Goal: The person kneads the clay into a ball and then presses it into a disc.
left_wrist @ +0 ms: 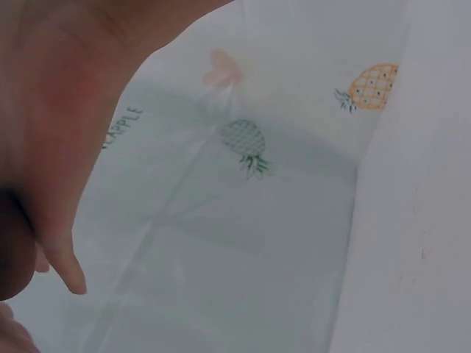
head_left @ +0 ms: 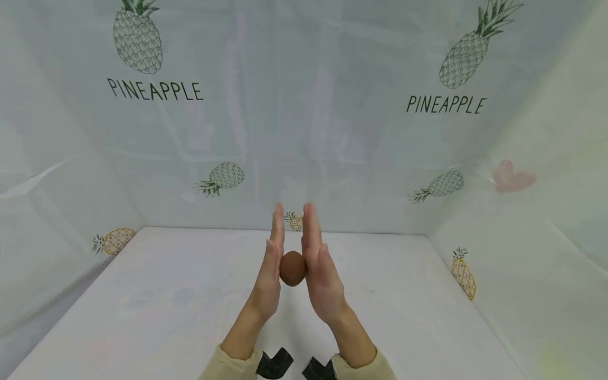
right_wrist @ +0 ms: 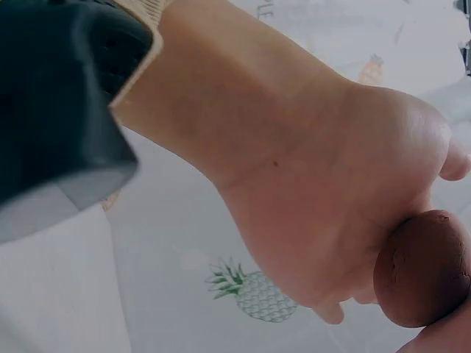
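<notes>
A brown, egg-sized clay ball (head_left: pixel 292 268) is held above the white table (head_left: pixel 157 301), squeezed between my two flat palms. My left hand (head_left: pixel 271 266) presses it from the left and my right hand (head_left: pixel 320 266) from the right, with the fingers of both straight and pointing away from me. The left wrist view shows the left palm (left_wrist: pixel 59 110) close up, with the ball (left_wrist: pixel 11 254) as a dark edge at the lower left. In the right wrist view the ball (right_wrist: pixel 423 268) sits against the heel of the right hand (right_wrist: pixel 316 198).
White sheets printed with pineapples (head_left: pixel 138 37) and the word PINEAPPLE wall in the table at the back and on both sides. Black wrist mounts (head_left: pixel 274 364) show at my beige sleeve cuffs (head_left: pixel 228 367).
</notes>
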A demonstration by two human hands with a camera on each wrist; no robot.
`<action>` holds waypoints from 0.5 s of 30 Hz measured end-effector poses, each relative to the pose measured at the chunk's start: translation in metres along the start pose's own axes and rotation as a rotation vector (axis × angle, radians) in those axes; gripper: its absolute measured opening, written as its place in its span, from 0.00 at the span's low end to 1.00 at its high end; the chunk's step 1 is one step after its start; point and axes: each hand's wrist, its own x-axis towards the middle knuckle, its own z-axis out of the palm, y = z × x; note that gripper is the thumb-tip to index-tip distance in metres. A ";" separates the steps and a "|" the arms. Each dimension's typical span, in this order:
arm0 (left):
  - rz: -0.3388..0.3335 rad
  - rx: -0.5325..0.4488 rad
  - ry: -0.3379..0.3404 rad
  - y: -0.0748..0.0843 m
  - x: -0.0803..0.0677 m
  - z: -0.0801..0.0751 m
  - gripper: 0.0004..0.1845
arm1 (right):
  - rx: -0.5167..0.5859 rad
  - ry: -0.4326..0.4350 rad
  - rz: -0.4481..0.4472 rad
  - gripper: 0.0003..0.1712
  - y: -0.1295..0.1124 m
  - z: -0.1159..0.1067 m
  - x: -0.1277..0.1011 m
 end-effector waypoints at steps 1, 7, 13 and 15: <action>0.000 -0.002 -0.006 0.000 0.000 0.001 0.33 | 0.001 0.002 -0.008 0.38 0.000 -0.002 0.000; 0.049 0.023 -0.061 0.002 -0.003 0.010 0.32 | -0.001 0.019 0.023 0.37 0.003 -0.010 0.001; 0.078 0.097 -0.040 0.004 -0.003 0.010 0.34 | 0.055 0.001 0.158 0.38 0.012 -0.015 0.003; 0.061 0.099 -0.017 0.003 -0.003 0.006 0.34 | 0.075 -0.016 0.207 0.38 0.014 -0.013 0.002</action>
